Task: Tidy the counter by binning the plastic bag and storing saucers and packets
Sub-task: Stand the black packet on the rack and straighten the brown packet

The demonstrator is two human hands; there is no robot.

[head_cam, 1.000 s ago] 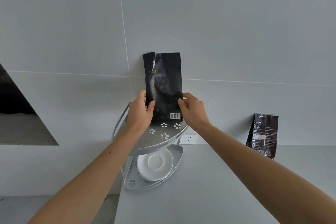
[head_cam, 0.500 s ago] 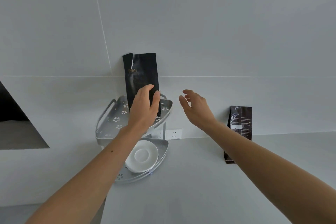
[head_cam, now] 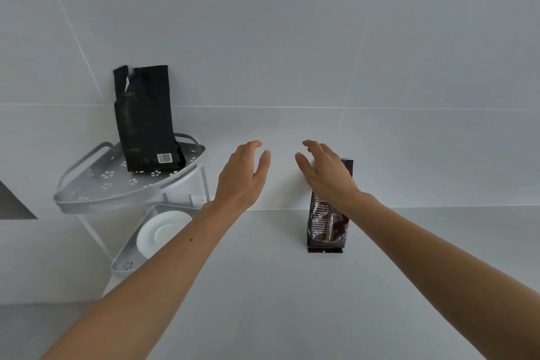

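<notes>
Black packet [head_cam: 145, 123]: upright on rack's [head_cam: 87, 199] top shelf, back against wall, top edge torn. Saucer [head_cam: 159, 235]: white, on lower shelf, partly hidden by my left forearm. Brown packet [head_cam: 327, 228]: standing on counter [head_cam: 292, 301] against wall (upper part hidden behind my right hand). My left hand [head_cam: 241, 178]: fingers spread, empty, raised between rack and brown packet. My right hand [head_cam: 327, 175]: fingers spread, empty, in front of brown packet's top; cannot tell whether touching.
</notes>
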